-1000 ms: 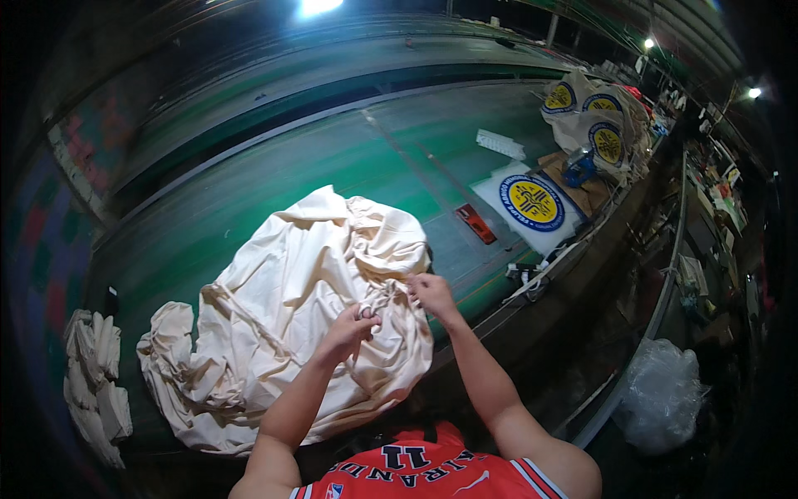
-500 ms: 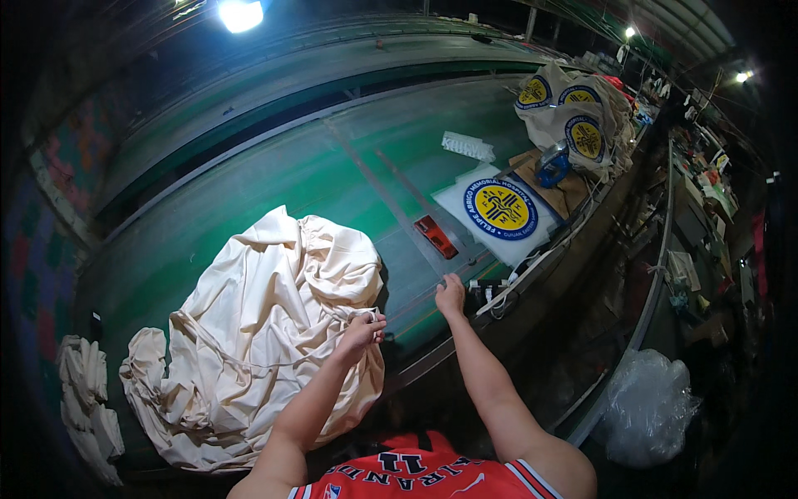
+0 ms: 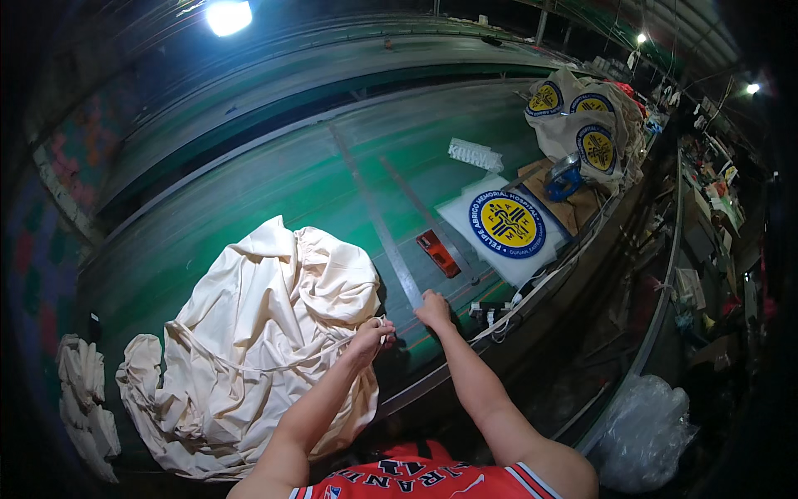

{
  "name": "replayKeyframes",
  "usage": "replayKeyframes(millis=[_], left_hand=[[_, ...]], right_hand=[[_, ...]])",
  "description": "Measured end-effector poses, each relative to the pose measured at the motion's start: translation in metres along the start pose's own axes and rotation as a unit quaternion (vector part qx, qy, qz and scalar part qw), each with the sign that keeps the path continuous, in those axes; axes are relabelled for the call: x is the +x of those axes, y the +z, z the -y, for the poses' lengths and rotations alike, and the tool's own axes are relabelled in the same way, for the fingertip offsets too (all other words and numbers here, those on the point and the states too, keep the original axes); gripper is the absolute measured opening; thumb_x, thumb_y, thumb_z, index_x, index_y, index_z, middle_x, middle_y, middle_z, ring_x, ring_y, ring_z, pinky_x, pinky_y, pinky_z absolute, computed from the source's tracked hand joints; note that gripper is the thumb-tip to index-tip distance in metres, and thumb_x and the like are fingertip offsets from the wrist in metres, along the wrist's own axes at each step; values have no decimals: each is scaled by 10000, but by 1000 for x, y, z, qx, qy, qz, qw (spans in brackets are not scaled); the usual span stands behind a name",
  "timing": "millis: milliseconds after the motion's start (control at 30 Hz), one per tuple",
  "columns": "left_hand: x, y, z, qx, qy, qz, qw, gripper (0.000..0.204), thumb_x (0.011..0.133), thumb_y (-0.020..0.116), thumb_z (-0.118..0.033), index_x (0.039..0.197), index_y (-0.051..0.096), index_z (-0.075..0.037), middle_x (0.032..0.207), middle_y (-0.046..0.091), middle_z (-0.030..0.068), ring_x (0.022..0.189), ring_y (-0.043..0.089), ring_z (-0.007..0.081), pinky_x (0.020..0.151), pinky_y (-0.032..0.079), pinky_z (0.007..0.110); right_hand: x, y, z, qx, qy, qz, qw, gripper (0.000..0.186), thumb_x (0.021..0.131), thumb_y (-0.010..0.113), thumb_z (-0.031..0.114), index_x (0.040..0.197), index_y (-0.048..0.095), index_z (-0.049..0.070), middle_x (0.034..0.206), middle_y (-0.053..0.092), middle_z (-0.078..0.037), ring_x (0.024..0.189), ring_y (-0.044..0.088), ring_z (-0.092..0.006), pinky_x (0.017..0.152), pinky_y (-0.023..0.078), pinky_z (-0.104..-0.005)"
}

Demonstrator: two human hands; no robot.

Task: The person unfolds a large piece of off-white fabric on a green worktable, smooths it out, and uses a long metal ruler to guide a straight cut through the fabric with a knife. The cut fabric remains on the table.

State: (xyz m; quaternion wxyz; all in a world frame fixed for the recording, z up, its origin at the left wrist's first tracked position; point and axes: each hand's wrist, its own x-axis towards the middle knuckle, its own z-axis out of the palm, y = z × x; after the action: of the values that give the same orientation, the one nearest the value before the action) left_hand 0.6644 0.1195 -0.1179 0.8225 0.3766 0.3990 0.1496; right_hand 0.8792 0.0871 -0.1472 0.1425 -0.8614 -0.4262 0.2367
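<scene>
Right hand nearer, curled, left hand gripping cord

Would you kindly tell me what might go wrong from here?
The pale cord in the left hand drapes across the rumpled cream cloth, so it might snag in the folds. The cloth also reaches the table's near edge and could slide off if pulled.

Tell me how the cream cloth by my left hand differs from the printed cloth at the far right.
The cream cloth shows no print; the printed cloth bears round blue-and-yellow emblems. A pale cord runs over the cream cloth to your left hand; the printed cloth lies apart from both hands. Both are pale and rumpled.
</scene>
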Motion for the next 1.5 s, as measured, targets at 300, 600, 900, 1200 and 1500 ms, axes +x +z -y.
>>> replayKeyframes(millis=[300,600,900,1200,1500], left_hand=[[-12,-11,-17,-52,-46,12,998,130,956,620,-146,1046,601,-54,947,644,38,840,615,131,713,489,272],[-76,-43,-51,1,-4,58,998,287,1028,513,-328,967,653,-85,869,663,9,699,574,102,670,458,244],[-180,-123,-51,299,-40,116,946,393,1000,532,-434,985,722,-90,883,674,-18,708,536,66,607,405,228],[-274,-224,-35,260,-16,35,965,373,999,545,-397,1085,702,-70,958,685,4,840,613,94,686,456,261],[-373,-340,-27,410,35,182,893,564,990,604,-284,1465,403,-56,1263,614,112,1112,579,195,958,458,310]], right_hand=[[-3,-19,45,-31,8,84,996,477,695,812,341,973,709,-33,1093,686,-246,1051,658,-401,877,541,-447],[-2,16,64,548,-55,327,768,436,858,691,103,1220,464,13,831,630,-103,643,659,-210,570,579,-365],[-41,6,174,628,-85,400,662,210,867,680,68,1012,577,-43,978,676,-200,844,709,-266,790,594,-386],[-75,82,256,762,51,360,536,472,1004,485,413,1259,412,22,1248,574,-225,1023,643,-362,868,543,-501],[-143,130,296,662,-30,279,695,378,935,565,58,1256,366,58,1025,609,-179,727,671,-282,611,610,-410]])
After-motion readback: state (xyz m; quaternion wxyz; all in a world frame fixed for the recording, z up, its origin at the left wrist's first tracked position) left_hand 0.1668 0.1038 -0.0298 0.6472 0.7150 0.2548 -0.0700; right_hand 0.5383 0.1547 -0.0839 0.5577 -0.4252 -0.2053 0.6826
